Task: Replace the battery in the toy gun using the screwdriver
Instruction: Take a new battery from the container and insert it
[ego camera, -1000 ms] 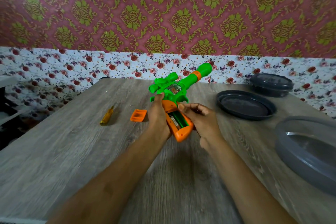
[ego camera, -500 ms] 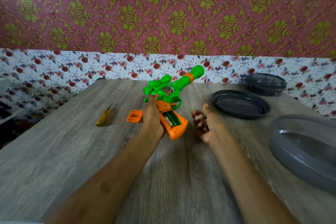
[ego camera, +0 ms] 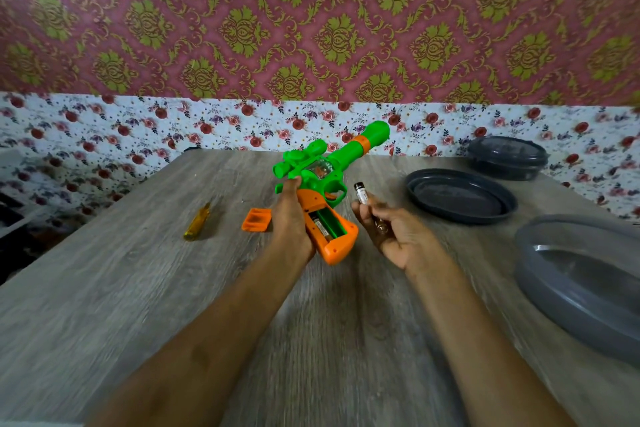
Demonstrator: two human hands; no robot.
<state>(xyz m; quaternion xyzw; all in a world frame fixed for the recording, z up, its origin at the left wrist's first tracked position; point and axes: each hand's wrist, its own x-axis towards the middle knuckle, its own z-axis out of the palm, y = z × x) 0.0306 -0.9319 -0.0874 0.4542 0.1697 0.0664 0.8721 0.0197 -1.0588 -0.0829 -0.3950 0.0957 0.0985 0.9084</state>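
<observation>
1. Head view: the left hand (ego camera: pixel 291 218) has its fingers wrapped round the orange handle of the toy gun (ego camera: pixel 332 166), holding it tilted over the desk (ego camera: pixel 138 288) with the barrel pointing away.
2. The battery compartment (ego camera: pixel 325 224) is open, with one cell visible inside.
3. The right hand (ego camera: pixel 391 236), palm up and fingers curled, pinches a battery (ego camera: pixel 362 193) upright just beside the gun.
4. The screwdriver (ego camera: pixel 197 222) and the orange cover (ego camera: pixel 257 219) lie on the desk to the left.

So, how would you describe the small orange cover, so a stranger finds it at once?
On the wooden table, look just left of the left hand gripping the toy gun. The cover lies there, right of the yellow screwdriver. It is the only loose orange piece, small and squarish.
</observation>
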